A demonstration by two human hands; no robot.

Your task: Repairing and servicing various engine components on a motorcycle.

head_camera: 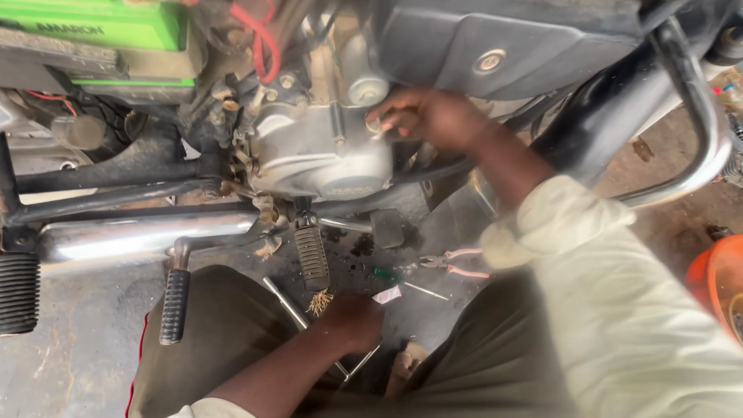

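- Right hand (433,116) — on the engine cover (321,151), fingertips pinched narrow round a small round fitting (374,124) at the cover's upper right edge. Whether the fitting is a plug, cap or bolt head cannot be told.
- Left hand (352,321) — low on the floor (77,364) between the person's knees, closed over a T-shaped metal tool (290,310). The fingers are curled under and out of sight, so the hold itself cannot be confirmed.
- Handling, fitting: judged small, rigid metal, probably oily and slippery; a fingertip pinch on its rim is the only purchase.
- Handling, tool: judged stiff steel, moderate weight; best taken at the shaft near the crossbar.
- Nearby: pliers (453,265) with pink grips and a green-handled screwdriver (395,279) lie on the floor just beyond the left hand, below the footpeg (312,255).
- Hidden or unclear — the tool's lower end runs under the hand; the motorcycle's upper part is cut off at the frame top; an orange tub (716,282) is cut off at the right edge.
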